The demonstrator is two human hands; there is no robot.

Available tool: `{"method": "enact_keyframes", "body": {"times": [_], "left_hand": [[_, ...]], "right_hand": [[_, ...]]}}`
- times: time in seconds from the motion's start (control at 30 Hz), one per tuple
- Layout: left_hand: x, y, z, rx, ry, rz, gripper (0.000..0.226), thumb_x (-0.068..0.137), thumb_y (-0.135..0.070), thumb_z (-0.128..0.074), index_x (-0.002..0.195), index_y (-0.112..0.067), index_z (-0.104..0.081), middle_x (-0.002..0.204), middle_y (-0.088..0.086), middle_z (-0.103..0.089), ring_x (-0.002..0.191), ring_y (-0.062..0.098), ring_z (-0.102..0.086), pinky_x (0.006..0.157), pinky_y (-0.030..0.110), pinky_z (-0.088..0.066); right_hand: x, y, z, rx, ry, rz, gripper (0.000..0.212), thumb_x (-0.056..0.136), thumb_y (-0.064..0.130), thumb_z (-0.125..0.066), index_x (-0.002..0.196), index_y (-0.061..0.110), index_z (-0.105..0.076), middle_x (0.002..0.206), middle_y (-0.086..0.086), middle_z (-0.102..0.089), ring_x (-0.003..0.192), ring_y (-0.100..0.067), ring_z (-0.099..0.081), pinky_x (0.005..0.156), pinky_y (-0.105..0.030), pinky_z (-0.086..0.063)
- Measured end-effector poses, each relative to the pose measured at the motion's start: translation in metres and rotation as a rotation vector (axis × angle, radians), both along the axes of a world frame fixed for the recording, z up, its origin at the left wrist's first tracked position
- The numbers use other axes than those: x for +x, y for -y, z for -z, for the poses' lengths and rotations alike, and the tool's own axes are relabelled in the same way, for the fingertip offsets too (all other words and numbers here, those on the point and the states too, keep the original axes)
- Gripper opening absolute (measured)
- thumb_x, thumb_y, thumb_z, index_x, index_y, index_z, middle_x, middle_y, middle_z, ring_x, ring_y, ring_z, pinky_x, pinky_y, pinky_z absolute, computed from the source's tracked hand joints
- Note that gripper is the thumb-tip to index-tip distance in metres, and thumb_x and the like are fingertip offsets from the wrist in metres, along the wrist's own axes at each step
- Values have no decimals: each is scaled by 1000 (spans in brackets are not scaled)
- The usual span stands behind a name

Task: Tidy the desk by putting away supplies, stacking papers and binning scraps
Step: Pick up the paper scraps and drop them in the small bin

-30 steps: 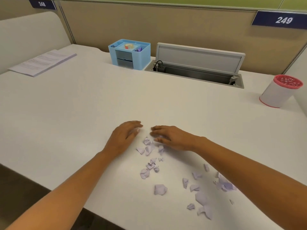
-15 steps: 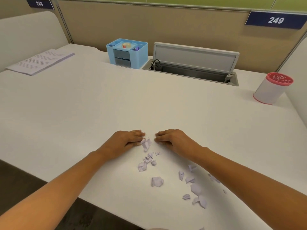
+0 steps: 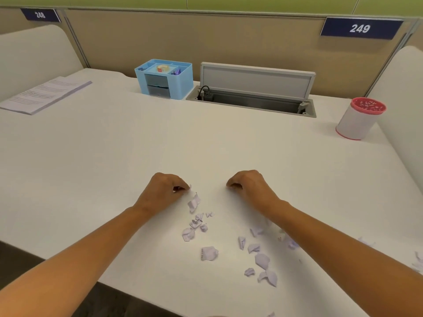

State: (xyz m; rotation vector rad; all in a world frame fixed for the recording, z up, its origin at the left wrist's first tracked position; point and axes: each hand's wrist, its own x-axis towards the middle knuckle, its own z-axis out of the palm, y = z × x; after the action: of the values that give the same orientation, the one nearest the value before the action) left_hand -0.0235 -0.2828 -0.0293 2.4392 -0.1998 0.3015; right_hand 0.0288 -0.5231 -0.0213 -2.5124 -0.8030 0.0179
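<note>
Both forearms reach over the desk (image 3: 137,145), just beyond the paper scraps (image 3: 194,221). The left hand (image 3: 163,191), fingers curled, pinches a small scrap (image 3: 189,187). The right hand (image 3: 250,187) is curled, its contents hidden.

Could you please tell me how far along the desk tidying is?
The papers lie stacked at the far left and supplies sit in the blue organiser, so those look done. The left hand pinches a paper scrap; the right hand is curled, contents hidden. Many scraps litter the desk, far from the red-rimmed bin.

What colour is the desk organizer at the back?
Light blue; the organizer shows best in the head view.
</note>
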Motion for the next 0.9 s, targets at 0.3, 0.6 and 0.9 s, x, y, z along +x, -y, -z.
{"method": "enact_keyframes", "body": {"times": [0.3,0.6,0.9], "left_hand": [[70,71,-45,-333,-132,-34,17,75,10,-65,75,-5,-73,61,-13,-68,67,-5,-66,76,9,-51],[177,224,-69,-355,-115,209,16,77,2,-69,92,-4,-69,81,12,-72,56,-4,-63,69,14,-52],[254,325,-84,-396,-97,238,14,79,2,-69,93,3,-71,87,14,-70,61,0,-56,58,-3,-42]], "right_hand": [[41,60,-26,284,-82,363,9,82,3,-66,90,1,-71,79,0,-60,74,-12,-54,61,0,-35],[105,168,-66,485,41,673,10,82,3,-66,91,0,-71,80,-7,-65,71,-18,-59,71,-21,-45],[191,256,-96,542,193,998,21,91,10,-57,105,0,-68,105,-16,-67,101,-27,-61,79,-27,-48]]}}
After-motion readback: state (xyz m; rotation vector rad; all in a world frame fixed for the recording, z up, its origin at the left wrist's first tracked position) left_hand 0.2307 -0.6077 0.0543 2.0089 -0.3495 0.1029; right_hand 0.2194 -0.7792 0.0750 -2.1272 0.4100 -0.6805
